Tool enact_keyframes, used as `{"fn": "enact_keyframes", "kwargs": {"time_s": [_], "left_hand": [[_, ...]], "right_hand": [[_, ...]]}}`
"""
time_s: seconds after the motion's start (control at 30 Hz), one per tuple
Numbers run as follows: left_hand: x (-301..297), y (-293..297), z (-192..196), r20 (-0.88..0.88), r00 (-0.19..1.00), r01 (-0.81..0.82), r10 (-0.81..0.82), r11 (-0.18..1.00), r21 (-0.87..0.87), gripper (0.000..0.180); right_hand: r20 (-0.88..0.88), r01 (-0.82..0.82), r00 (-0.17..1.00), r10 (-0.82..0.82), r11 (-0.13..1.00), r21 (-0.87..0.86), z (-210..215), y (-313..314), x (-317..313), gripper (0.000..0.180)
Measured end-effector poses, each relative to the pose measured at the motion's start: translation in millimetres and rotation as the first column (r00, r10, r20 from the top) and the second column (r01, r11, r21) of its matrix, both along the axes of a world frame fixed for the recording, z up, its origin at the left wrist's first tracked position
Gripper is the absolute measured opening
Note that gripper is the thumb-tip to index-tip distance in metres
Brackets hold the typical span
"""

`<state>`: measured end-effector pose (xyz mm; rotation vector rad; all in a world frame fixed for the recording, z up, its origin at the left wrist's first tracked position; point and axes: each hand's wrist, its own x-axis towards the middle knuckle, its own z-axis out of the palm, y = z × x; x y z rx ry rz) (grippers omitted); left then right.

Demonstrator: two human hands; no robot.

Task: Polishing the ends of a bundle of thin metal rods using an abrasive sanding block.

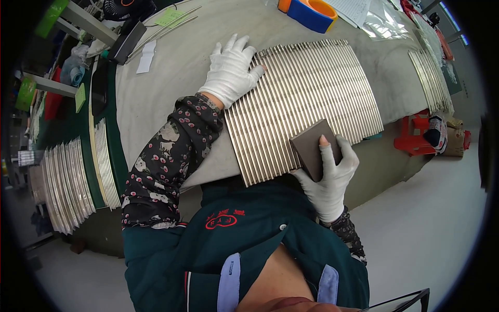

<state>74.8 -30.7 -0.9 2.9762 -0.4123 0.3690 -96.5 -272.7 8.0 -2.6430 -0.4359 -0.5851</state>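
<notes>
The desk (150,106), under a pale cloth, extends on all sides of the left hand (232,70); its near edge, running toward the right hand (331,179), passes out of sight behind the metal strips and the clothing. The row of metal strips (306,99), silver and laid side by side, lies directly right of the left hand and forward of the right hand; its lower right portion is masked by the right hand and block. The left hand, gloved, rests at the row's left edge, fingers apart, the exposed thumb tip on the strips; its palm side is hidden. The right hand, gloved, is clamped on a dark block (313,147) at the row's near edge, one bare fingertip on its upper face; the block's underside is hidden, so its contact with the strips cannot be confirmed. A strip stack (67,182) stands well left of the left hand, its far end hard to make out. A second bundle of strips (430,83) lies well right of the right hand, near the desk's edge. Forward of the left hand, a fan (127,8) is cut off by the upper border. Open cloth lies between the left hand and a white paper slip (147,56), and between the row and the second bundle.
</notes>
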Motion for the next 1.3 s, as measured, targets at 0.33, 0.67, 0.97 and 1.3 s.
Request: {"fn": "enact_keyframes", "kwargs": {"time_s": [0.33, 0.67, 0.97, 1.3], "left_hand": [[7, 12, -5, -0.071, 0.996, 0.041, -0.054, 0.984, -0.171, 0.046], [-6, 27, 0, -0.177, 0.966, 0.201, -0.189, 0.978, 0.053, 0.063], [-7, 29, -6, -0.036, 0.990, 0.136, -0.139, 0.988, -0.071, 0.071], [-6, 27, -8, 0.008, 0.996, 0.085, -0.085, 0.982, -0.168, 0.058]], "right_hand": [[-0.024, -0.030, 0.999, 0.030, 0.999, 0.019, -2, -1, 1, 0.103], [0.002, -0.023, 1.000, 0.023, 1.000, 0.018, 6, 0, -5, 0.089], [-0.071, -0.149, 0.986, 0.153, 0.987, 0.054, 8, 11, -7, 0.107], [-0.045, -0.137, 0.990, 0.136, 0.990, -0.020, 3, 20, -6, 0.108]]}}
